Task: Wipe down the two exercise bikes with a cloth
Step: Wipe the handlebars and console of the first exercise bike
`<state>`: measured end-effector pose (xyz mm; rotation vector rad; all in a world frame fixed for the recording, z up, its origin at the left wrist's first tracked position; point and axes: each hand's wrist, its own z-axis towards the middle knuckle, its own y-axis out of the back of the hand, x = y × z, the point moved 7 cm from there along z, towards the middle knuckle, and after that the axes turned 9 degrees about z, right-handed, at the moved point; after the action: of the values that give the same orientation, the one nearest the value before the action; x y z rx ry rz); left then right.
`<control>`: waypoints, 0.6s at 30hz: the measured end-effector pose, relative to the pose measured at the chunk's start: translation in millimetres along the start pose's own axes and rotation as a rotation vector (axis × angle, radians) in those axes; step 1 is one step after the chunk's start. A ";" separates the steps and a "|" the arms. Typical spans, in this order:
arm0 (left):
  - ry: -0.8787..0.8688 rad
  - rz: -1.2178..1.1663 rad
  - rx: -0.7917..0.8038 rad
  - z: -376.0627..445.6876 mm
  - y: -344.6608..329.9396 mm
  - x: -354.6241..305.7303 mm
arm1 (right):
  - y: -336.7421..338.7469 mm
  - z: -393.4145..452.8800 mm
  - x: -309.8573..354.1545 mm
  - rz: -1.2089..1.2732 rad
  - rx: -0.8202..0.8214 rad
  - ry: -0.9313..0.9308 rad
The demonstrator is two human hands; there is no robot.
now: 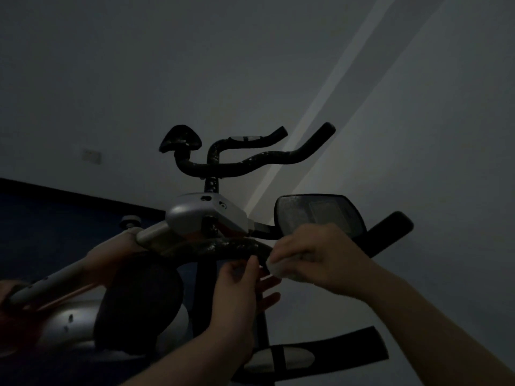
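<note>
The room is dim. The near exercise bike's black handlebar (223,246) curves across the middle, with its dark console (320,214) just to the right. My right hand (315,254) presses a small pale cloth (281,267) against the handlebar's right end. Just below the bar, my left hand (239,291) has its fingers spread and touches the bar's underside, holding nothing that I can see. A second exercise bike (237,162) with a black saddle and curved black handlebars stands behind, against the wall.
A silver housing (206,213) and a silver tube (69,277) of the near bike run off to the left. A black pedal with a strap (320,355) is low on the right. The pale wall (418,107) is close behind, above a dark floor (55,213).
</note>
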<state>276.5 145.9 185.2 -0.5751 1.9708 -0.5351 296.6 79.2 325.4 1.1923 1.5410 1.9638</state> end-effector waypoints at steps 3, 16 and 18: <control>-0.015 0.016 -0.006 -3.1 0.3 -1.6 | -0.4 13.5 -12.2 0.168 -0.141 -0.158; -0.892 1.117 -0.198 -71.6 76.3 -118.6 | -2.0 15.7 -8.6 0.125 -0.115 -0.070; -0.954 1.329 -0.290 -65.1 82.7 -122.2 | -11.9 22.6 -7.4 0.112 -0.131 -0.036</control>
<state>254.5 292.7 248.3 0.3538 1.0999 0.7469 316.4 91.5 312.6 1.2764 1.3313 2.0672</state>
